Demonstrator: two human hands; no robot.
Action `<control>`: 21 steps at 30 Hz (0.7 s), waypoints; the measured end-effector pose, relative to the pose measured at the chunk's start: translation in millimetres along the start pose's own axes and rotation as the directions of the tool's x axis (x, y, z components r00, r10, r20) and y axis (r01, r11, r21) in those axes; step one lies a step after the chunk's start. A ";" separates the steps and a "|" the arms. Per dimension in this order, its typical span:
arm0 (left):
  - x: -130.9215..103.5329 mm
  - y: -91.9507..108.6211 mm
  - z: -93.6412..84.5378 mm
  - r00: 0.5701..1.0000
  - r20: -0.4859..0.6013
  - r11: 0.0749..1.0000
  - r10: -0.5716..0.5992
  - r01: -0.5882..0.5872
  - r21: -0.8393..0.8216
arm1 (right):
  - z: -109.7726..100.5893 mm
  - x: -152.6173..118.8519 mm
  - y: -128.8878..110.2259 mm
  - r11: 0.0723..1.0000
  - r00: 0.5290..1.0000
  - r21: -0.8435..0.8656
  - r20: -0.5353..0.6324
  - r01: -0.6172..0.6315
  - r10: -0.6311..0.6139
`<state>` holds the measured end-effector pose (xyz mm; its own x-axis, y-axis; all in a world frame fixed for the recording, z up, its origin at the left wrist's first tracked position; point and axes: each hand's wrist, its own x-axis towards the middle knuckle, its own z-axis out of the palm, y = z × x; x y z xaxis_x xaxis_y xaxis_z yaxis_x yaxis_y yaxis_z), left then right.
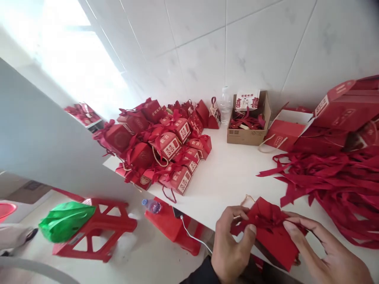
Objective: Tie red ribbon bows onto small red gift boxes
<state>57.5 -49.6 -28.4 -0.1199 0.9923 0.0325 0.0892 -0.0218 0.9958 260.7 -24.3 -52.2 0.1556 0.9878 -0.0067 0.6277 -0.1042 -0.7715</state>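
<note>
A red gift box [278, 240] lies tilted at the table's front edge, a red ribbon bow [268, 217] on its top and a cord handle at its back. On its left side, my left hand [233, 240] pinches one end of the ribbon between thumb and fingers. At the right, my right hand [322, 248] has its thumb and fingers closed on the ribbon's other side, by the bow. Right of the box spreads a big heap of loose red ribbons [331, 185].
Finished-looking red boxes with bows [168, 146] are piled on the table's left. Along the wall stand a clear bottle [226, 106], a cardboard box [247, 136] and larger red boxes [346, 106]. Below are red stools [118, 217], a green bag [66, 221] and a white cable [194, 236].
</note>
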 end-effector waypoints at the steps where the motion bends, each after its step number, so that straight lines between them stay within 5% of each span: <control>1: -0.6 -0.6 1.3 1.000 -0.013 1.000 0.008 -0.008 -0.017 | -0.6 1.9 -7.2 1.000 1.000 0.008 -0.019 -0.022 0.022; 8: 8.3 1.8 3.1 0.997 -0.026 0.997 0.074 -0.073 0.040 | 6.2 2.9 -35.9 0.992 0.987 0.118 -0.150 -0.032 0.050; 21: 18.3 18.1 1.6 0.995 0.078 0.991 -0.062 0.052 0.125 | -9.6 -4.4 -34.8 0.955 0.999 0.294 0.019 0.038 -0.045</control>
<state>58.5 -31.7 -10.0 -0.0478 0.9982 -0.0361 0.2058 0.0452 0.9776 245.5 -26.1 -19.2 0.1127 0.9935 0.0164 0.3808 -0.0279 -0.9242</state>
